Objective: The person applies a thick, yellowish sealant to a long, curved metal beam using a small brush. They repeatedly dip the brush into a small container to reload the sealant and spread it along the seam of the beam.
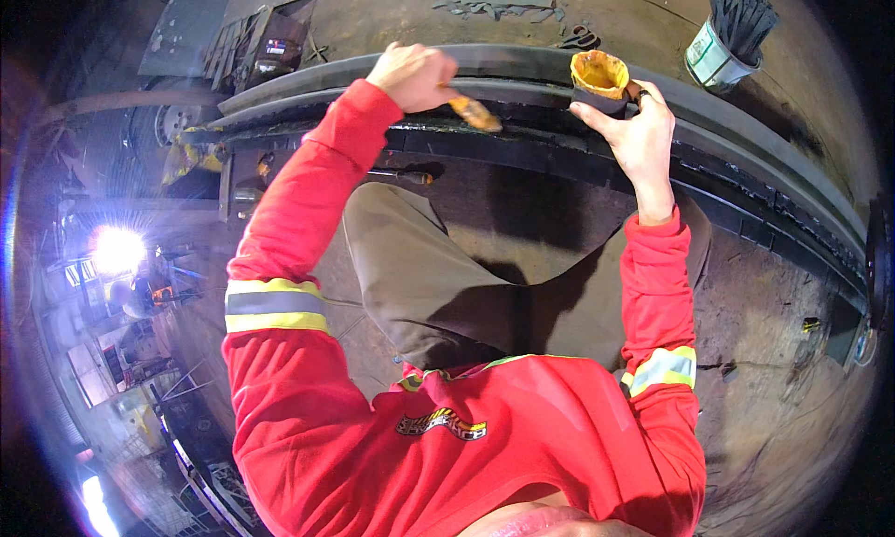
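Note:
My left hand [410,75] is closed around a short brush [475,115] whose visible end is smeared yellow-orange. That end points right and down, over a long dark beam [364,82] lying across in front of my knees. Right of it, my right hand [643,131] grips a small cup [599,73] from its side, above the same beam. The cup is dark outside, with a thick yellow coating on its rim and inner wall. A gap lies between brush and cup. Whether the brush touches the beam, I cannot tell.
Beyond the beam lie scissors [580,37] and dark scraps [503,4]. A white bucket [718,57] of dark strips stands far right. A tool with an orange-tipped handle [419,177] lies beside my left knee. A dark container [277,50] sits far left; a lamp [118,250] glares at left.

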`<move>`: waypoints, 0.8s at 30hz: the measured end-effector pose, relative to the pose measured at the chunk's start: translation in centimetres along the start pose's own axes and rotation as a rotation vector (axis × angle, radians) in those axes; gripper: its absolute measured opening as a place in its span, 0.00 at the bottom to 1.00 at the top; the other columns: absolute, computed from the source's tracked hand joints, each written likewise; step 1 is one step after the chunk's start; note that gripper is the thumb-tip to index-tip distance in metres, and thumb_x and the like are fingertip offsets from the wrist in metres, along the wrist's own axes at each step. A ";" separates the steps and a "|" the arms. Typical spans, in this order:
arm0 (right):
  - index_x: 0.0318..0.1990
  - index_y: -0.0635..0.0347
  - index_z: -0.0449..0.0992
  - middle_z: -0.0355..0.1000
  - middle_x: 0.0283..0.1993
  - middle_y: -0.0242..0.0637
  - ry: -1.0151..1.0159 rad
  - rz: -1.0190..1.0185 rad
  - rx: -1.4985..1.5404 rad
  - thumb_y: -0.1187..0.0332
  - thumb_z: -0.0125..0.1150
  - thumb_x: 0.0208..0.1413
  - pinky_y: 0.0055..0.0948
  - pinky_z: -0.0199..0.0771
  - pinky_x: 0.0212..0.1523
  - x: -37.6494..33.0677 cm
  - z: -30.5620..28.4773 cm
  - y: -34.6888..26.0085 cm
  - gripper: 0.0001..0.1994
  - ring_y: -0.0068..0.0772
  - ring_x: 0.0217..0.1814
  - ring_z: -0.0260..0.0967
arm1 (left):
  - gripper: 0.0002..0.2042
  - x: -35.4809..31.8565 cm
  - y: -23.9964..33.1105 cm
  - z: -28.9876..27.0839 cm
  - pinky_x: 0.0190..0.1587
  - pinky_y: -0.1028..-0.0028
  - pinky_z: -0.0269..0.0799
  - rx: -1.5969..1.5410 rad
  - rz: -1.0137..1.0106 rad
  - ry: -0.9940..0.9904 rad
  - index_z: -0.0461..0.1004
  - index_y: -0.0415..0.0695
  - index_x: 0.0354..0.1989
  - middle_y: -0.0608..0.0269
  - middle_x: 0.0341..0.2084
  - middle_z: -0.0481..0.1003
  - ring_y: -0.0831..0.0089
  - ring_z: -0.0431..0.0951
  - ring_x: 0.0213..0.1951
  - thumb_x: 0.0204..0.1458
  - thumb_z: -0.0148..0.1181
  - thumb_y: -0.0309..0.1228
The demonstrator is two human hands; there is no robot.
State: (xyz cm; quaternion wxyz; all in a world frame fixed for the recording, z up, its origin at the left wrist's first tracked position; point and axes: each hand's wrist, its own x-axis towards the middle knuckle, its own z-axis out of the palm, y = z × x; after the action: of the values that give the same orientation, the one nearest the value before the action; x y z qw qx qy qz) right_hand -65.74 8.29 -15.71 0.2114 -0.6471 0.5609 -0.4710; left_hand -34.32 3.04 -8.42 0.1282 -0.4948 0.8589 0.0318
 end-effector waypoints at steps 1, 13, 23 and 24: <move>0.41 0.76 0.80 0.78 0.42 0.48 0.006 -0.008 -0.006 0.56 0.85 0.33 0.34 0.77 0.47 0.0 0.0 0.0 0.33 0.43 0.42 0.79 | 0.13 -0.8 -1.2 0.3 0.40 0.53 0.72 0.100 -0.001 -0.038 0.79 0.49 0.28 0.55 0.24 0.80 0.52 0.81 0.34 0.48 0.67 0.46; 0.39 0.75 0.80 0.78 0.40 0.45 0.039 -0.019 0.034 0.57 0.85 0.33 0.33 0.77 0.46 0.0 0.4 -0.1 0.31 0.41 0.40 0.78 | 0.10 -10.1 1.7 0.8 0.43 0.58 0.65 0.334 -0.220 0.314 0.77 0.49 0.32 0.60 0.24 0.76 0.59 0.76 0.37 0.44 0.68 0.38; 0.41 0.73 0.81 0.77 0.40 0.44 0.015 0.021 0.015 0.55 0.85 0.32 0.33 0.77 0.47 0.0 0.1 -0.2 0.32 0.40 0.41 0.78 | 0.11 -8.4 5.0 0.6 0.39 0.61 0.66 -0.142 -0.224 0.433 0.76 0.47 0.29 0.61 0.23 0.77 0.59 0.77 0.33 0.50 0.69 0.39; 0.41 0.73 0.81 0.77 0.41 0.44 0.017 0.022 0.006 0.54 0.85 0.32 0.32 0.77 0.47 0.0 0.0 -0.1 0.33 0.40 0.41 0.78 | 0.11 -8.7 5.7 0.7 0.39 0.61 0.66 -0.090 -0.227 0.447 0.76 0.47 0.28 0.62 0.23 0.76 0.59 0.76 0.33 0.50 0.69 0.39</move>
State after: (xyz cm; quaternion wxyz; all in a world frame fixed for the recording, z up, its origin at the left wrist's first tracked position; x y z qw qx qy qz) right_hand -65.64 8.29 -15.61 0.2138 -0.6365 0.5682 -0.4758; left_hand -34.93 13.33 -7.30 -0.0841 -0.5878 0.8027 -0.0547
